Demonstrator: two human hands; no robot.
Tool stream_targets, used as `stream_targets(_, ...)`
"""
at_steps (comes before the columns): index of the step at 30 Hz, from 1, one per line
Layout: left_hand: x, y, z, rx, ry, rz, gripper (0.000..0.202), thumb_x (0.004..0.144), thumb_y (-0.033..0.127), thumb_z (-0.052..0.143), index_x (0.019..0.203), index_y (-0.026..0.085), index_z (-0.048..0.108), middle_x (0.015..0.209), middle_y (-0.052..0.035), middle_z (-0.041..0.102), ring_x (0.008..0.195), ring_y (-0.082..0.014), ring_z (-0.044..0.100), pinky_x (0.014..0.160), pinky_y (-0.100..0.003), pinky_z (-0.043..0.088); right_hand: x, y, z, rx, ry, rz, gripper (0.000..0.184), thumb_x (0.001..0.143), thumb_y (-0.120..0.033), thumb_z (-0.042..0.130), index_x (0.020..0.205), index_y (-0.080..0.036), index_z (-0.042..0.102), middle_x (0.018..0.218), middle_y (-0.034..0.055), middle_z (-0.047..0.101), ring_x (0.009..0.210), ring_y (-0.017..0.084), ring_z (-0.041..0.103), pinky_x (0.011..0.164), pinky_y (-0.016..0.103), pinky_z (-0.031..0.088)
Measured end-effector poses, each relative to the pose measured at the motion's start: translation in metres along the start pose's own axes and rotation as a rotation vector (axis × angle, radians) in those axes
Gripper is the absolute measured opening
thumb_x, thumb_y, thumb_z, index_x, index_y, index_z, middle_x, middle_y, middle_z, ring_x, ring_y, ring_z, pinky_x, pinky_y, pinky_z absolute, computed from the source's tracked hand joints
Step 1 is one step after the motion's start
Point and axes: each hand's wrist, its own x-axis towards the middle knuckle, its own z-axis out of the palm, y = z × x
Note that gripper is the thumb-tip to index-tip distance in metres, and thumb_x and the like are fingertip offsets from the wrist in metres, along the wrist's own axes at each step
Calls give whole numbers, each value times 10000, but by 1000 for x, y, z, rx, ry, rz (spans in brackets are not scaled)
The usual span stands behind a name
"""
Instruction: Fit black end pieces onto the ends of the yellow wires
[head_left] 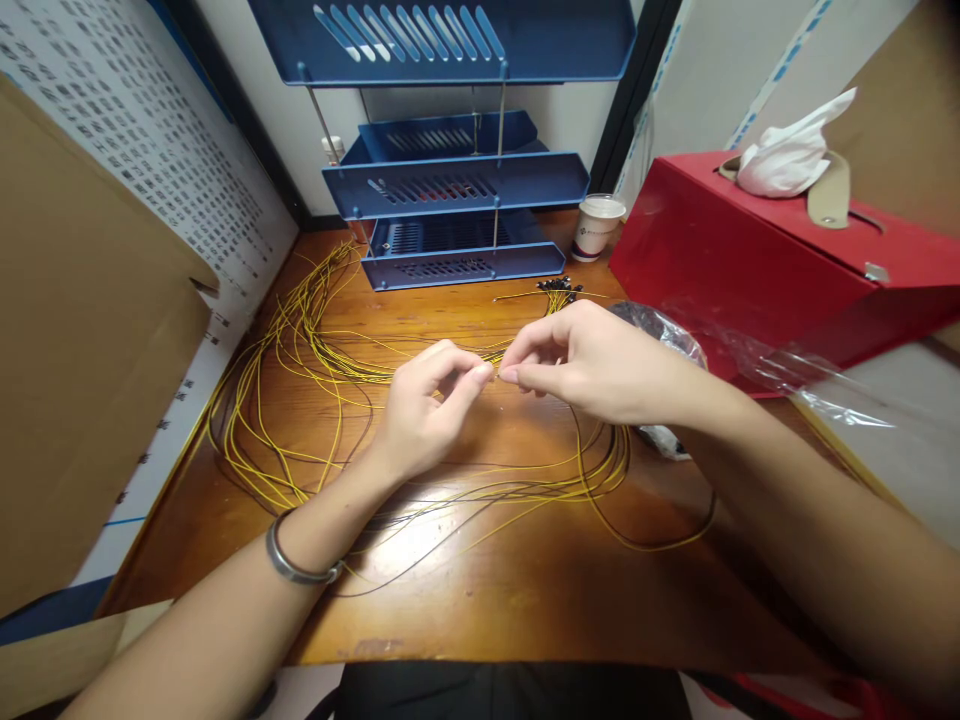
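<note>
The table is leaving room between its front edge, bottom center, and the yellow-and-dark wires looping mid-frame, long axis running left-right, black ends pointing topward, while left hand and right hand are pinching a tiny piece, unidentifiable, at center.

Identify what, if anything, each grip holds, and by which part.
It cannot be told: the left grip and right grip pinch nearly tip to tip, and anything held is too small to identify.

Wires on table; tray rack behind (cup at its right)
</note>
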Motion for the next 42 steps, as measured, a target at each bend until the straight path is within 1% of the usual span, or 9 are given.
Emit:
stream_targets(3, 0, -1, 0, -10, 1, -15, 200, 950, 205, 606, 757, 164, 646, 664, 14, 567, 600, -98, 498, 565, -239, 372, 0, 0, 0, -5, 0, 10, 152, 863, -221, 655, 795, -163, 779, 656, -6, 701, 552, 104, 564, 621, 267, 436)
stream_targets(9, 0, -2, -1, -68, 77, -104, 306, 988, 275, 550, 716, 164, 636, 644, 5, 548, 618, -111, 518, 601, -254, 399, 0, 2, -2, -2, 40, 0, 161, 852, -243, 653, 780, -165, 773, 653, -2, 698, 552, 112, 572, 611, 276, 443)
stream_targets(11, 0, -2, -1, -65, 70, -97, 234, 973, 264, 570, 789, 165, 675, 674, 0, 554, 631, -117, 522, 602, -256, 406, 0, 2, -3, 7, 45, -13, 154, 847, -229, 652, 779, -165, 774, 645, 2, 695, 553, 117, 571, 601, 277, 440)
stream_targets(13, -1, -1, -2, -37, 52, -53, 103, 928, 237, 633, 904, 172, 709, 705, 0, 556, 641, -121, 517, 596, -252, 411, 0, 2, -3, 16, 50, -27, 147, 844, -216, 652, 780, -166, 774, 639, 3, 691, 553, 119, 569, 594, 277, 435)
stream_targets(16, -2, -1, -2, 3, 37, 28, 123, 886, 228, 699, 998, 185, 725, 695, 10, 541, 628, -119, 492, 600, -252, 416, 0, 1, -2, 21, 50, -30, 150, 848, -208, 648, 776, -167, 774, 636, 1, 687, 555, 117, 563, 587, 273, 425)
stream_targets(19, -2, -2, -1, 15, 56, 56, 81, 906, 245, 692, 945, 187, 734, 675, 11, 552, 620, -115, 490, 604, -252, 413, -1, 1, -1, 21, 39, -17, 153, 854, -215, 652, 781, -169, 777, 640, -1, 687, 555, 113, 563, 581, 269, 414)
stream_targets(25, -1, -2, 0, 50, 84, 28, 111, 912, 251, 687, 837, 179, 723, 665, 4, 586, 595, -107, 474, 561, -242, 379, -1, 0, -2, 26, 31, -9, 157, 865, -226, 655, 793, -162, 779, 651, 4, 693, 567, 115, 575, 595, 268, 418)
stream_targets(33, -1, -2, 0, 31, 53, 8, 114, 913, 227, 676, 816, 170, 699, 676, 3, 599, 602, -104, 490, 547, -235, 363, 0, 1, 0, 38, 44, -12, 154, 851, -238, 662, 789, -159, 780, 629, 0, 675, 561, 114, 559, 577, 265, 402)
stream_targets(42, 0, -4, -1, 26, 42, 8, 131, 917, 231, 665, 805, 171, 693, 680, -2, 605, 594, -104, 482, 540, -233, 361, 0, 1, 7, 61, 69, -16, 174, 836, -252, 662, 808, -138, 789, 610, -3, 632, 540, 98, 468, 559, 269, 355)
